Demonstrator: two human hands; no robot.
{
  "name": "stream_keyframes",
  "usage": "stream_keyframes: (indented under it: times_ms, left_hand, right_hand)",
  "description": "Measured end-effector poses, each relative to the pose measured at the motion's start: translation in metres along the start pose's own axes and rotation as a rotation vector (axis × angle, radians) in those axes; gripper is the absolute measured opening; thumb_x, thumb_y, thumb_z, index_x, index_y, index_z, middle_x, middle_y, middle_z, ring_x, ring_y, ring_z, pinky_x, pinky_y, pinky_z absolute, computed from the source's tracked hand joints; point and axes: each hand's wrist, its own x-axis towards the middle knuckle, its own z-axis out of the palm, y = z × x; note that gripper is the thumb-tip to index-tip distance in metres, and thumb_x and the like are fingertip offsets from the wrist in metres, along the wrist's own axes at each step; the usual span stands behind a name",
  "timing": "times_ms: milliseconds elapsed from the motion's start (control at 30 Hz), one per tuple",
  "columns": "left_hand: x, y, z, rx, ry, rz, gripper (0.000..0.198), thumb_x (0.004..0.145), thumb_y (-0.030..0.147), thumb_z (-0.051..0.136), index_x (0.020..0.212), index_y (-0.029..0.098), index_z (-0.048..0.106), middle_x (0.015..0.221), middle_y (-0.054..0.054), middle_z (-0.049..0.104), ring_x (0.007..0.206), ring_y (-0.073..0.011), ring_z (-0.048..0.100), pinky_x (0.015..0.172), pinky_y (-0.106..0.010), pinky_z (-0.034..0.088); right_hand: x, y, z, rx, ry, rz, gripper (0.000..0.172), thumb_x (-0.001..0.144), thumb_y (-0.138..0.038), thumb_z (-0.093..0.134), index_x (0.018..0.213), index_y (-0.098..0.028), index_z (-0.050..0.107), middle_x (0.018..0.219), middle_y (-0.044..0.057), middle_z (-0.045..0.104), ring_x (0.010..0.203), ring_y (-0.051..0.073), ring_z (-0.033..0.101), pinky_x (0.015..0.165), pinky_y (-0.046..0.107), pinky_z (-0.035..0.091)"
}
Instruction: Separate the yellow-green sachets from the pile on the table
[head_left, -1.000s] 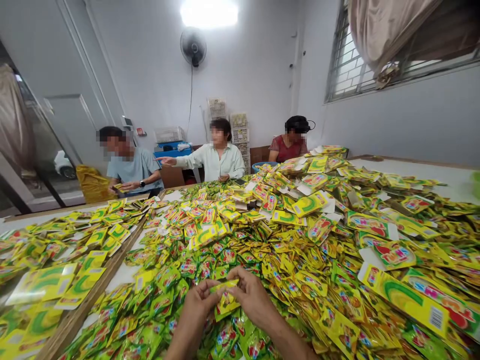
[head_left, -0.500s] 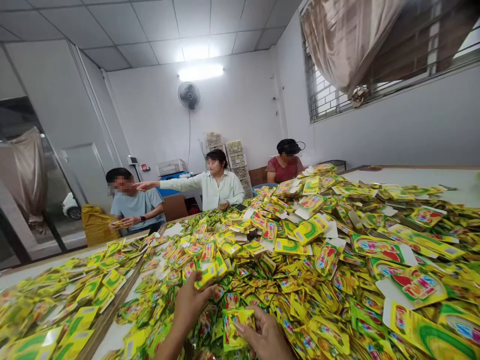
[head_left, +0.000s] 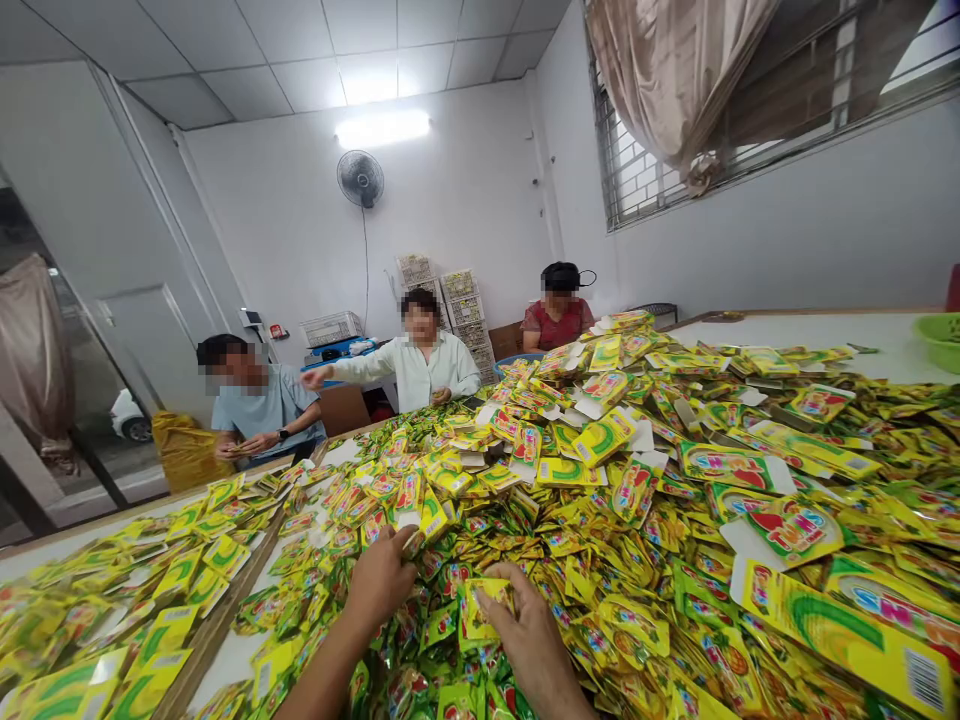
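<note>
My left hand (head_left: 381,583) reaches forward into a heap of yellow and green sachets (head_left: 570,520). Its fingers close on a flat yellow-green card packet (head_left: 429,516) at the heap's near edge. My right hand (head_left: 525,635) sits lower and closer to me, holding a small bundle of sachets (head_left: 480,607) upright between thumb and fingers. Both forearms enter from the bottom edge.
Larger printed card packets (head_left: 840,625) lie on the heap at the right. A second table (head_left: 120,590) at the left carries more packets. Three people (head_left: 420,355) sit at the far end; one stretches an arm leftward. A green basin (head_left: 941,340) stands far right.
My two hands, joined on one bundle a second ago, have parted. The left hand moved forward to a card packet; the right keeps the bundle. The view tilted up.
</note>
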Motion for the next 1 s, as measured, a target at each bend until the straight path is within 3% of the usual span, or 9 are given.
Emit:
stream_keyframes:
  times_ms: [200, 300, 367, 433, 533, 600, 667, 833, 1000]
  left_hand:
    - [-0.043, -0.016, -0.013, -0.072, -0.061, 0.005, 0.05, 0.062, 0.002, 0.041, 0.104, 0.02, 0.062, 0.087, -0.004, 0.059, 0.08, -0.0158, 0.059, 0.071, -0.022, 0.042]
    - [-0.066, -0.029, -0.017, -0.111, -0.074, -0.144, 0.05, 0.064, -0.003, 0.034, 0.092, 0.021, 0.067, 0.092, -0.003, 0.063, 0.087, -0.0147, 0.06, 0.077, -0.02, 0.042]
    - [-0.073, -0.032, -0.016, -0.104, -0.031, -0.287, 0.042, 0.074, 0.006, 0.031, 0.097, 0.018, 0.065, 0.101, -0.008, 0.063, 0.092, -0.0199, 0.06, 0.08, -0.026, 0.042]
    - [-0.072, -0.026, -0.01, -0.08, 0.024, -0.371, 0.042, 0.083, 0.029, 0.03, 0.107, 0.011, 0.058, 0.106, -0.017, 0.06, 0.095, -0.0297, 0.058, 0.081, -0.037, 0.042]
    - [-0.06, -0.003, 0.007, -0.081, 0.06, -0.428, 0.074, 0.075, 0.059, 0.034, 0.118, 0.0, 0.047, 0.103, -0.028, 0.058, 0.097, -0.0408, 0.055, 0.079, -0.047, 0.04]
    - [-0.053, 0.011, 0.02, -0.1, 0.068, -0.433, 0.084, 0.066, 0.06, 0.048, 0.122, -0.003, 0.041, 0.105, -0.032, 0.055, 0.098, -0.0448, 0.052, 0.079, -0.051, 0.039]
    - [-0.049, 0.017, 0.029, -0.143, 0.072, -0.425, 0.084, 0.061, 0.046, 0.06, 0.125, -0.003, 0.036, 0.108, -0.033, 0.053, 0.099, -0.046, 0.051, 0.08, -0.051, 0.038]
    - [-0.059, 0.001, 0.022, -0.422, 0.009, -0.375, 0.057, 0.071, 0.02, 0.045, 0.125, 0.004, 0.038, 0.092, -0.018, 0.066, 0.086, -0.0315, 0.061, 0.075, -0.04, 0.044]
    - [-0.095, 0.005, 0.015, -0.85, -0.182, -0.167, 0.038, 0.071, 0.034, 0.053, 0.104, 0.016, 0.059, 0.093, -0.004, 0.069, 0.087, -0.022, 0.062, 0.074, -0.027, 0.048]
  right_hand:
    - [0.004, 0.004, -0.001, 0.052, -0.041, -0.019, 0.018, 0.072, -0.037, 0.051, 0.08, -0.02, 0.05, 0.055, -0.005, 0.046, 0.05, 0.013, 0.044, 0.049, 0.021, 0.032]
    - [0.003, 0.003, -0.001, 0.026, -0.052, -0.044, 0.02, 0.072, -0.038, 0.052, 0.082, -0.02, 0.051, 0.058, -0.004, 0.048, 0.054, 0.014, 0.046, 0.052, 0.022, 0.033]
    - [0.001, 0.002, 0.001, -0.029, -0.053, -0.062, 0.021, 0.073, -0.039, 0.052, 0.083, -0.021, 0.053, 0.059, -0.004, 0.047, 0.054, 0.013, 0.045, 0.051, 0.022, 0.032]
    - [-0.001, 0.002, 0.003, -0.08, -0.034, -0.072, 0.022, 0.073, -0.04, 0.052, 0.085, -0.021, 0.054, 0.059, -0.004, 0.047, 0.052, 0.013, 0.043, 0.049, 0.022, 0.03]
    - [-0.002, 0.001, 0.002, -0.099, -0.018, -0.075, 0.025, 0.072, -0.041, 0.052, 0.087, -0.021, 0.056, 0.062, -0.003, 0.051, 0.052, 0.013, 0.044, 0.048, 0.022, 0.031]
    - [-0.002, 0.0, 0.0, -0.105, -0.034, -0.078, 0.025, 0.073, -0.04, 0.051, 0.088, -0.021, 0.056, 0.064, -0.002, 0.052, 0.054, 0.014, 0.045, 0.049, 0.022, 0.032]
    - [-0.002, -0.001, -0.003, -0.135, -0.043, -0.076, 0.025, 0.073, -0.04, 0.05, 0.088, -0.021, 0.056, 0.062, -0.002, 0.051, 0.053, 0.014, 0.044, 0.05, 0.023, 0.032]
    - [0.001, 0.0, -0.005, -0.076, -0.082, -0.094, 0.022, 0.073, -0.037, 0.052, 0.086, -0.02, 0.056, 0.06, -0.003, 0.049, 0.055, 0.015, 0.045, 0.052, 0.023, 0.034]
    - [0.003, -0.002, -0.006, 0.136, -0.1, -0.156, 0.021, 0.073, -0.033, 0.053, 0.088, -0.019, 0.054, 0.067, -0.003, 0.047, 0.06, 0.013, 0.044, 0.057, 0.022, 0.037]
